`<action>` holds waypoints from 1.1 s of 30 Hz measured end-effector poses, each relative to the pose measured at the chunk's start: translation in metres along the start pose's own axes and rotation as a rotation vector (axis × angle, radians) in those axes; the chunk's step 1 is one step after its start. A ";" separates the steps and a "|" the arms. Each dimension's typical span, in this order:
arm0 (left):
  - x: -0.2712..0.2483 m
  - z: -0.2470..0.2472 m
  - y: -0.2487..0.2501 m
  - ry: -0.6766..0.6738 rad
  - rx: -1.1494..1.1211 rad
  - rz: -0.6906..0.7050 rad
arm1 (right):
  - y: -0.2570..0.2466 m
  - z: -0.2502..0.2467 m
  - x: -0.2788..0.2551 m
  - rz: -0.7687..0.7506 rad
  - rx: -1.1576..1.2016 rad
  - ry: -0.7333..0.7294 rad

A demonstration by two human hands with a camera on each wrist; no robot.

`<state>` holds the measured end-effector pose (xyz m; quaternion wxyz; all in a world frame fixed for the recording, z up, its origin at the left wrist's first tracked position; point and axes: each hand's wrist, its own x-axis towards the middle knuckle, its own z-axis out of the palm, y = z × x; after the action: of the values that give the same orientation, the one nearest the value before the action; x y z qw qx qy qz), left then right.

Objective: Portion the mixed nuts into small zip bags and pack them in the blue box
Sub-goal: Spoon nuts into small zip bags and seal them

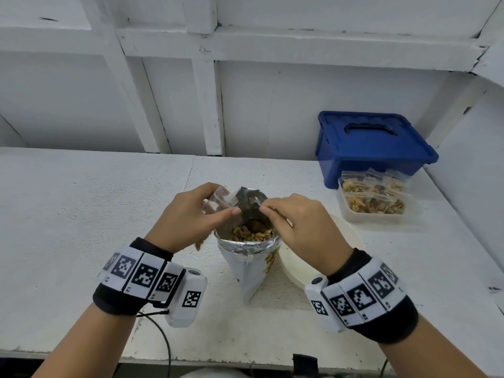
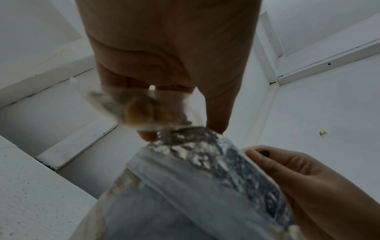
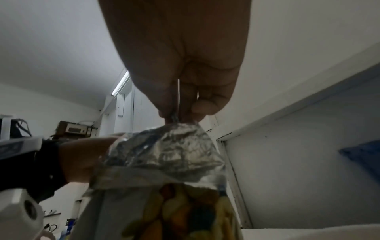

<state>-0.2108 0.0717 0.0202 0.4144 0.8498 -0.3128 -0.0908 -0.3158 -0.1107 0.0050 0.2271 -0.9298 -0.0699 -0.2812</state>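
Note:
An open foil-lined nut bag [image 1: 251,257] stands at the table's middle, its rim rolled down and mixed nuts [image 1: 251,233] showing inside. My left hand [image 1: 223,200] holds a small clear zip bag [image 1: 218,199] just left of the bag's raised foil flap. In the left wrist view this zip bag [image 2: 144,112] has a few nuts in it and hangs over the foil top [image 2: 185,142]. My right hand [image 1: 266,210] pinches that foil flap [image 3: 164,154] from the right. A thin pale strip shows between its fingers; I cannot tell what it is. The blue box [image 1: 373,145] stands lidded at the back right.
A clear tub [image 1: 351,211] with several filled zip bags sits in front of the blue box. A round white lid or plate [image 1: 300,266] lies under my right wrist. The wall runs behind the table, and a black cable [image 1: 161,336] hangs over the front edge.

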 end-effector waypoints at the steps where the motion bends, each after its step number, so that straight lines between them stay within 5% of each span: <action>1: 0.000 0.000 0.000 0.005 0.011 0.005 | 0.001 0.001 0.000 0.011 -0.018 -0.006; 22: -0.001 -0.003 -0.004 -0.006 0.055 0.074 | 0.005 -0.017 0.009 0.726 0.483 0.179; 33: -0.005 -0.019 0.000 -0.118 0.373 0.163 | 0.017 -0.041 0.013 0.806 0.572 0.383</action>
<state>-0.2062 0.0873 0.0320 0.2367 0.8769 -0.4158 -0.0471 -0.3212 -0.1449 0.0359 0.5705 -0.7156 0.2620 -0.3063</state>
